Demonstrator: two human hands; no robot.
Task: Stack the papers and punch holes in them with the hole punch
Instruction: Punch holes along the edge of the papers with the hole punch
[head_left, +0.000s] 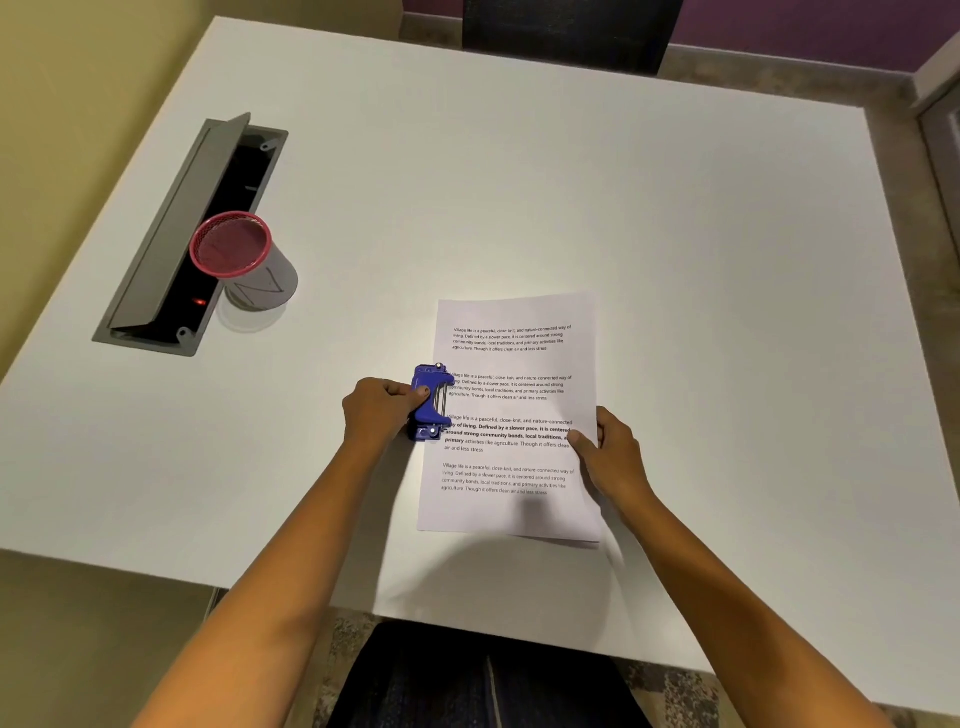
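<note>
A stack of white printed papers (511, 364) lies on the white table (571, 182), near its front edge. A blue hole punch (430, 402) sits over the middle of the stack's left edge, and that edge is inside the punch's slot. My left hand (379, 410) grips the punch from the left, thumb on its lever. My right hand (610, 452) pinches the stack's right edge, thumb on top of the sheet.
A pink mesh pen cup (239, 257) stands at the left, beside an open grey cable tray (192, 234) set into the table. A dark chair back (566, 31) is behind the far edge. My legs show under the near edge.
</note>
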